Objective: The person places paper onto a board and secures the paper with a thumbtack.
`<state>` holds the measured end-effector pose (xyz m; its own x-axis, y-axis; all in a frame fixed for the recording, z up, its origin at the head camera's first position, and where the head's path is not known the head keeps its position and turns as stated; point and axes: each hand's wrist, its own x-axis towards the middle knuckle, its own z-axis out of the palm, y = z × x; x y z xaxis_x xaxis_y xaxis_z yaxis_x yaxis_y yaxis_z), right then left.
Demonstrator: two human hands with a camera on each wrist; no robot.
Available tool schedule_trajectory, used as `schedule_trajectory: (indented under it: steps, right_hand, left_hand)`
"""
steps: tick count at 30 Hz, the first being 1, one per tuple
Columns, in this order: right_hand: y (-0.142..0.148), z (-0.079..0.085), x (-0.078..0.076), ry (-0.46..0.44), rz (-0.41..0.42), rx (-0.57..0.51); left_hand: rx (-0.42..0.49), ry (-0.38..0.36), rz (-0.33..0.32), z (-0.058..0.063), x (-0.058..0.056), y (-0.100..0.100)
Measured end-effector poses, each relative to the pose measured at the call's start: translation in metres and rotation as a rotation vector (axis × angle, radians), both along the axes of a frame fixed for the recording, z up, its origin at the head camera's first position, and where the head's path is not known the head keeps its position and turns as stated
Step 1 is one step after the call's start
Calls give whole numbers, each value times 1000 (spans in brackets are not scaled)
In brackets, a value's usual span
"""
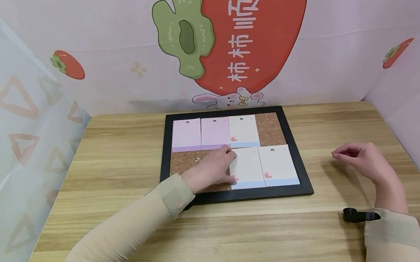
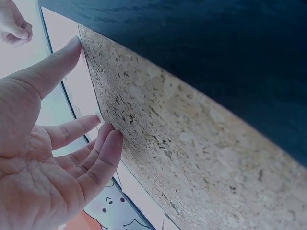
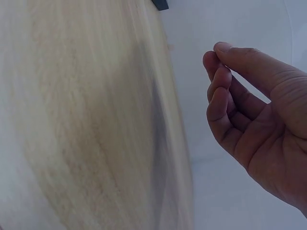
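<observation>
A black-framed cork board [image 1: 307, 188] lies on the wooden table. My left hand [image 1: 212, 169] reaches over it, thumb and fingers spread along the left edge of a white card [image 1: 247, 168] with a blue bottom strip. In the left wrist view the left hand's fingers [image 2: 108, 153] are fairly straight and touch near the card's edge beside bare cork [image 2: 158, 124]. Another white card [image 1: 278, 164] lies to its right. My right hand [image 1: 363, 159] hovers right of the board. Its fingers curl and the thumb meets the index fingertip [image 3: 211, 62]; nothing shows between them.
Along the board's top row are two purple cards [image 1: 186, 134] and a white card [image 1: 242, 130], each with a small tack near its top. Bare cork [image 1: 269, 127] shows at the upper right. A printed cloth backdrop [image 1: 114, 72] rises behind the table [image 1: 248, 241].
</observation>
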<state>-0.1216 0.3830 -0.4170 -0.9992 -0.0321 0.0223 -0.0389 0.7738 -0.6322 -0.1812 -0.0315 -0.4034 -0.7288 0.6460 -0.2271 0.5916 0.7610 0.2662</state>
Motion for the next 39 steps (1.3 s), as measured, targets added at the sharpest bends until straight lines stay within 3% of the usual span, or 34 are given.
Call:
schedule_trajectory:
  steps: [15, 27, 33, 39]
  right_hand:
    - [-5, -2, -4, -2, 93, 31]
    - [-9, -3, -5, -7, 108, -49]
    - [-12, -3, -7, 16, 122, -22]
    - [-14, -2, -9, -29, 156, -68]
  left_hand:
    - [7, -6, 5, 0, -1, 0]
    - [3, -3, 11, -1, 0, 1]
    - [5, -12, 15, 0, 0, 0]
    - [6, -18, 20, 0, 0, 0]
